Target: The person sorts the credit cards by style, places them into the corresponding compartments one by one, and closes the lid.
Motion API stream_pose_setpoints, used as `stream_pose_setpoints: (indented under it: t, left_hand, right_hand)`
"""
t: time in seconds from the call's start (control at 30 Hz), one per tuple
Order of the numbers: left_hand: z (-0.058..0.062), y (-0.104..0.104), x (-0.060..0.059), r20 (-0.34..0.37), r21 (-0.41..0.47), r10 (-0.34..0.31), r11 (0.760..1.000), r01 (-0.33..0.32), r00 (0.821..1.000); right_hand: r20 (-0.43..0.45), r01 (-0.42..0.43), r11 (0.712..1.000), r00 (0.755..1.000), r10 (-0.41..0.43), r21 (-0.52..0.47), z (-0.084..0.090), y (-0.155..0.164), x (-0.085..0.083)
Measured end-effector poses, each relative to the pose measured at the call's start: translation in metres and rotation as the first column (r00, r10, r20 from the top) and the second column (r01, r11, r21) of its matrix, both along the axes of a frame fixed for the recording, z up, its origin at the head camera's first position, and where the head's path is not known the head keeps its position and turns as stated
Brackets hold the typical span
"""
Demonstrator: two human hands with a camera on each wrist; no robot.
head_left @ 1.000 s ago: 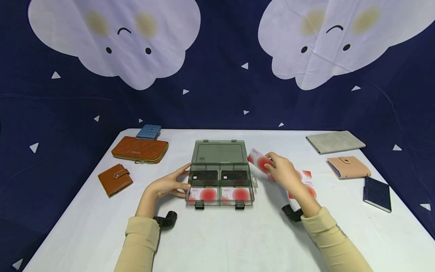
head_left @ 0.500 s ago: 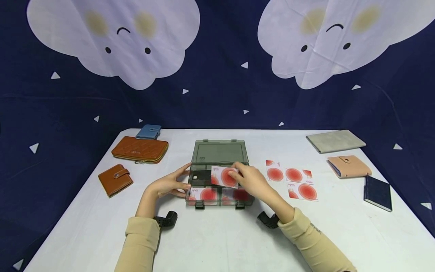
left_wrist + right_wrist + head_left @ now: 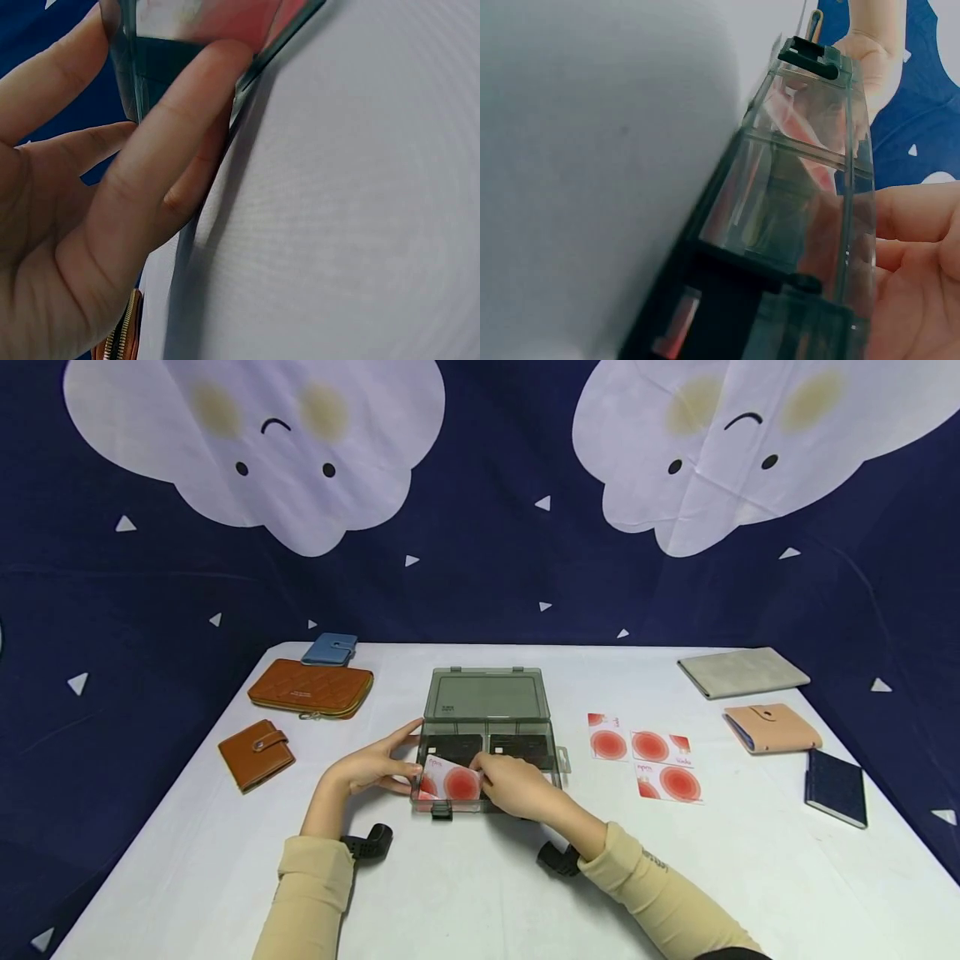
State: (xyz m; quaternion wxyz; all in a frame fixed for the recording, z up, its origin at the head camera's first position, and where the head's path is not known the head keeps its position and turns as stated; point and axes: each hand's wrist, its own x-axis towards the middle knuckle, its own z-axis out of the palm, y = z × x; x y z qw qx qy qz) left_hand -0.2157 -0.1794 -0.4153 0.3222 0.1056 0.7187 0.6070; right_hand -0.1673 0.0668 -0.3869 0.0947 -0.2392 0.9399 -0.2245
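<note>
Red-circled card (image 3: 450, 781), print unreadable, pinched by right hand (image 3: 517, 789) over smoky box (image 3: 486, 739); left hand (image 3: 371, 768) flat against box side.

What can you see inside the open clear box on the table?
Inside the clear box, two dark cards lie in the far compartments. A red-circled card, held by the right hand, enters the near-left one. The hand covers the near-right compartment.

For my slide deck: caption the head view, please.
Right hand slips a card into the box; left hand steadies it.
</note>
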Motion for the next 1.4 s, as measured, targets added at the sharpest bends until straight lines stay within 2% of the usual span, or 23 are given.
stream_pose_setpoints:
  t: [0.3,0.47,0.73,0.97,1.1,1.2,1.33,1.4]
  left_hand:
    - [0.0,0.0,-0.001,-0.01,-0.006,0.003,1.0,-0.003,1.0]
    - [-0.001,0.0,-0.001,-0.016,-0.007,-0.003,1.0,0.003,1.0]
    - [-0.001,0.0,-0.001,-0.008,-0.018,0.008,1.0,-0.009,1.0]
    - [0.0,0.0,0.001,0.004,-0.032,0.028,0.999,-0.027,1.0]
    - [0.001,0.001,0.001,0.003,-0.034,0.028,0.999,-0.028,1.0]
    - [0.0,0.001,0.001,0.003,-0.031,0.027,0.999,-0.027,1.0]
    - [0.0,0.001,0.001,0.003,-0.029,0.026,0.999,-0.026,1.0]
    - [0.0,0.001,0.001,0.002,-0.029,0.027,0.999,-0.027,1.0]
  right_hand:
    - [0.011,-0.036,0.999,0.999,0.036,-0.021,-0.001,-0.001,0.001]
    - [0.005,-0.028,0.999,1.0,0.028,-0.027,0.001,-0.001,0.001]
    - [-0.034,-0.07,0.996,0.997,0.072,0.047,-0.002,0.001,0.001]
    - [-0.022,-0.11,0.99,0.993,0.112,0.089,-0.003,0.001,0.0]
    - [-0.022,-0.08,0.996,0.996,0.081,0.027,0.002,0.006,-0.003]
    - [-0.005,-0.063,0.996,0.998,0.063,-0.065,0.008,0.017,-0.007]
    - [-0.021,-0.034,0.979,0.999,0.03,-0.2,0.018,0.042,-0.017]
    - [-0.043,0.001,0.968,0.999,-0.013,-0.25,0.025,0.058,-0.024]
